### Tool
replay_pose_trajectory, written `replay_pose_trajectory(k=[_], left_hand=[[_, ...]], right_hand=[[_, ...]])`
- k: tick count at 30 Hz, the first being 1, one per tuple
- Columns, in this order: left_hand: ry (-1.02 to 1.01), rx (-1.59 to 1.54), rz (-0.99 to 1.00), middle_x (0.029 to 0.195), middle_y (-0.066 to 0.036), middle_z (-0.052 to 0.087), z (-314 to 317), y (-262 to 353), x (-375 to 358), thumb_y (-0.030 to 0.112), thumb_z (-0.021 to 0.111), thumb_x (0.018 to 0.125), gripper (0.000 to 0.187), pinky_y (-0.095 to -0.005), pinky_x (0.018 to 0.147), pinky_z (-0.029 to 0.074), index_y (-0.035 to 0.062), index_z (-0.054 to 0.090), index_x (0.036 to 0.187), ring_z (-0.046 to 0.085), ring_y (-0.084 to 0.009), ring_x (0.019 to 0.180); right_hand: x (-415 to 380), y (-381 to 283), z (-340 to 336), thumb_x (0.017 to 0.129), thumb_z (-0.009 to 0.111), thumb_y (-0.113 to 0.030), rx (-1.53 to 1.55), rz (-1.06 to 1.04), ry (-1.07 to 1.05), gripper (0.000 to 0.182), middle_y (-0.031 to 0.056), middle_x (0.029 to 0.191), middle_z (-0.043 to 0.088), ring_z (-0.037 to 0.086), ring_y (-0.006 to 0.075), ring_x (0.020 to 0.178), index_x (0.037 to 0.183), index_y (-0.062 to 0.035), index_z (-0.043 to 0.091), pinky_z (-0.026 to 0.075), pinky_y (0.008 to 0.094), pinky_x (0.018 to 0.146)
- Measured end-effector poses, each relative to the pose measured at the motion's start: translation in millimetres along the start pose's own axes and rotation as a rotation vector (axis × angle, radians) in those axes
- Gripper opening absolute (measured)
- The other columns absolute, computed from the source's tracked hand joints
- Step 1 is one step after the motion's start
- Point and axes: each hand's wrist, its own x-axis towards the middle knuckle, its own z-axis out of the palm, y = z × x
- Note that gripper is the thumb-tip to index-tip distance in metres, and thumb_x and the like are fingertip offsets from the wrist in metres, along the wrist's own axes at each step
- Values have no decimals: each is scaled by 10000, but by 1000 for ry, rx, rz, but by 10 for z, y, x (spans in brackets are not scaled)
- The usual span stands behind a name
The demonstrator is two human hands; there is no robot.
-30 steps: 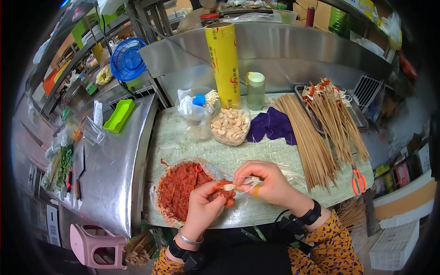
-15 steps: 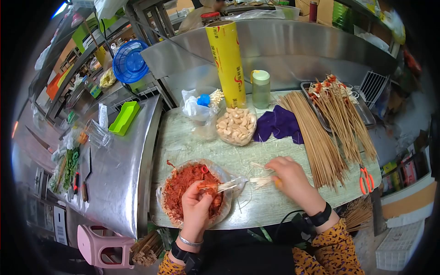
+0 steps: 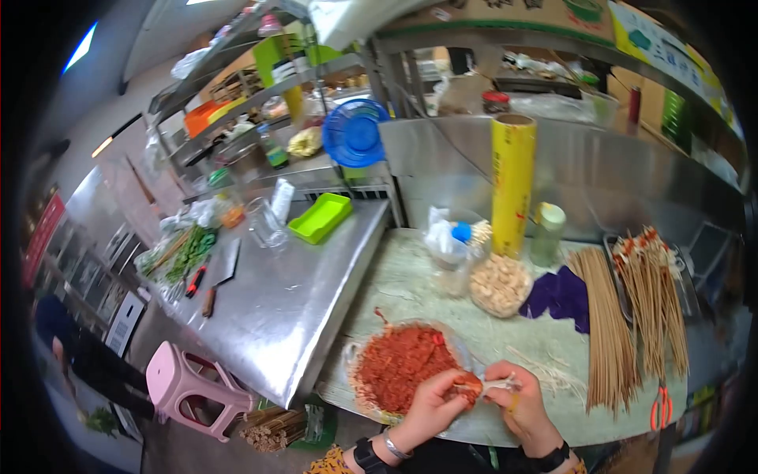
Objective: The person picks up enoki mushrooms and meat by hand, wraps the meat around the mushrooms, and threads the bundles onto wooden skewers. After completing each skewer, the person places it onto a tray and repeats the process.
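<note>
My left hand (image 3: 433,409) is closed on a red, sauce-coated piece of food (image 3: 469,385), over the right edge of a plastic-lined bowl of chunky red mixture (image 3: 403,359). Right beside it, my right hand (image 3: 523,407) pinches a small bundle of pale, thin strips (image 3: 500,385) whose end meets the red piece. Whether the strips and the red piece are joined is hard to make out. Loose pale strips (image 3: 553,371) lie on the table to the right of my hands.
Behind the bowl stand a container of pale chunks (image 3: 501,286), a yellow roll (image 3: 513,186) and a jar (image 3: 546,235). A purple cloth (image 3: 559,299), bare skewers (image 3: 606,332), a tray of loaded skewers (image 3: 651,292) and orange scissors (image 3: 662,407) lie rightward. A knife (image 3: 224,265) rests on the steel counter (image 3: 276,316).
My right hand has left the loose strips on the table and come up against my left hand, pinching pale strips. The view has swung left, and a person now shows at the far left.
</note>
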Motion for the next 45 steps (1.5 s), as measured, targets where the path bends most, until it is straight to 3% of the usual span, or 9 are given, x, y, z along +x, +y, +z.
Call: replay_pose_trajectory(k=[8, 10, 12, 15, 18, 20, 28, 37, 45], left_hand=[[-68, 409, 233, 932, -61, 588, -151, -5, -24, 10, 565, 782, 286, -245, 703, 476, 15, 558, 1067, 578, -116, 814], [-56, 251, 3, 935, -81, 596, -189, 73, -69, 15, 561, 773, 321, -264, 720, 483, 10, 552, 1094, 589, -141, 831], [45, 204, 74, 946, -99, 607, -342, 28, -109, 26, 560, 767, 335, -273, 736, 488, 0, 548, 1101, 599, -156, 854], [223, 772, 220, 895, -106, 621, -766, 100, -198, 54, 591, 757, 222, -324, 762, 482, 5, 613, 973, 601, -228, 858], [420, 441, -15, 843, -16, 612, -1049, 235, -318, -4, 588, 771, 170, -220, 690, 461, 8, 644, 931, 571, -80, 776], [456, 414, 9, 801, -39, 621, -1206, 243, -347, -42, 602, 762, 182, -224, 664, 457, 4, 649, 932, 578, -98, 746], [161, 1327, 172, 819, -103, 591, -1034, 216, -133, 31, 687, 668, 208, -328, 640, 471, 37, 641, 870, 594, -271, 734], [-87, 1427, 183, 713, -85, 541, -699, 162, 97, 130, 680, 662, 139, -377, 580, 479, 65, 600, 755, 580, -276, 683], [59, 1522, -19, 715, -110, 570, -531, -47, 132, 189, 670, 641, 188, -396, 587, 482, 39, 631, 747, 588, -305, 682]], right_hand=[[-35, 58, 17, 704, 664, 65, -43, -54, -39, 130, 91, 889, 560, 565, 169, 820, 806, 13, 601, 498, 290, 691], [-53, 58, 4, 679, 686, 35, -69, -93, 47, 159, 104, 853, 546, 569, 183, 755, 798, 22, 583, 506, 292, 677], [-51, 78, -84, 686, 680, 31, -95, -90, 77, 149, 96, 828, 553, 573, 181, 730, 796, 18, 580, 501, 286, 669], [-136, 144, -267, 708, 659, 75, -230, -30, 129, 139, 64, 833, 576, 567, 151, 789, 811, 2, 601, 487, 266, 691], [-236, 299, -499, 709, 651, 102, -350, 41, 199, 154, 68, 859, 574, 563, 145, 806, 817, 6, 598, 477, 249, 708], [-259, 424, -605, 712, 647, 121, -384, -57, 103, 168, 70, 889, 570, 557, 142, 833, 821, 3, 597, 466, 241, 731], [-248, 465, -649, 715, 644, 122, -490, -100, 61, 174, 73, 914, 558, 553, 146, 840, 825, -3, 592, 454, 243, 733], [-245, 446, -697, 725, 636, 116, -496, -99, 25, 166, 68, 909, 557, 551, 146, 840, 822, -8, 586, 453, 246, 720], [-249, 406, -693, 733, 641, 99, -511, -88, 8, 160, 52, 909, 557, 548, 142, 841, 828, -17, 587, 454, 245, 721]])
